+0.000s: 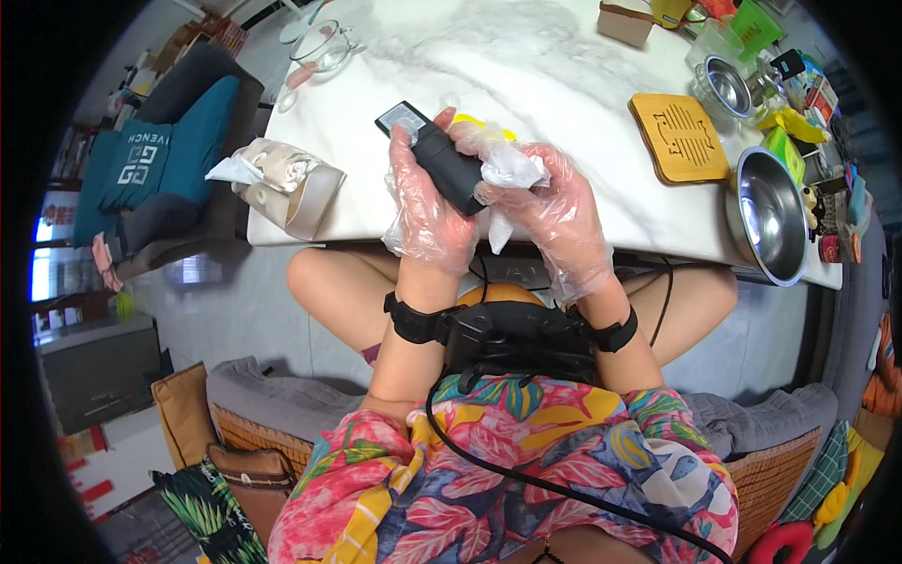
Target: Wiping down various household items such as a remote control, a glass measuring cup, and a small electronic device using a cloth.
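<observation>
Both my hands wear clear plastic gloves and are raised over the near side of the marble-patterned table (564,84). In my left hand (430,204) lies a black oblong device (444,158), tilted, with a pale label at its far end; its exact kind cannot be told. My right hand (557,204) grips a crumpled white tissue (511,167) at the device's right side. A small yellow object (483,125) shows just beyond my hands, partly hidden by the right fingers.
A tissue pack in a holder (299,194) stands at the left, with a glass cup (323,51) behind it. Bamboo coasters or boards (678,137) lie at the right, beside a steel bowl (768,215). Cables hang below the table's edge near my lap.
</observation>
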